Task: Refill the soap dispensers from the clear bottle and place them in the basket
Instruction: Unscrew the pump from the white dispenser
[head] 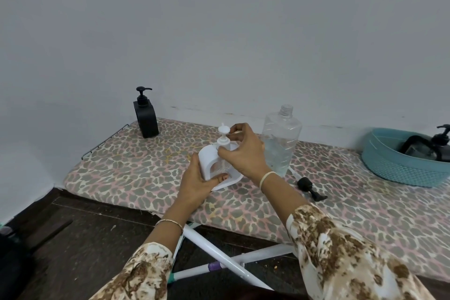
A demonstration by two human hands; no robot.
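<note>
Worktop (136, 178): ironing board with a leopard-print cover. Padded surface on folding legs, so probably not fully steady; tall items may tip.

Teal basket (399, 173), far right on the worktop. One black dispenser (428, 146) already lies inside it.

Clear bottle (282, 134), uncapped, upright just behind the right hand. About half full of clear liquid. Judged thin-walled, likely to flex if squeezed and bottom-heavy; best taken round the mid-body, not the neck.

White dispenser (207, 161), centre of the worktop, upright, with a clear window in its front.
- Left hand (194, 185) wraps the lower body, thumb across the front.
- Right hand (246, 153) pinches the collar of the white pump (222, 135) with curled fingertips.
- Judged rigid plastic and light. Smooth sides could be slippery if soap has run. Hold the body firmly while the collar is turned.
- Cannot tell whether the pump is being tightened or loosened.

Second black dispenser (145, 117), back left, upright with its pump fitted.

Loose black pump (310, 189) lies on its side right of the bottle.
</note>
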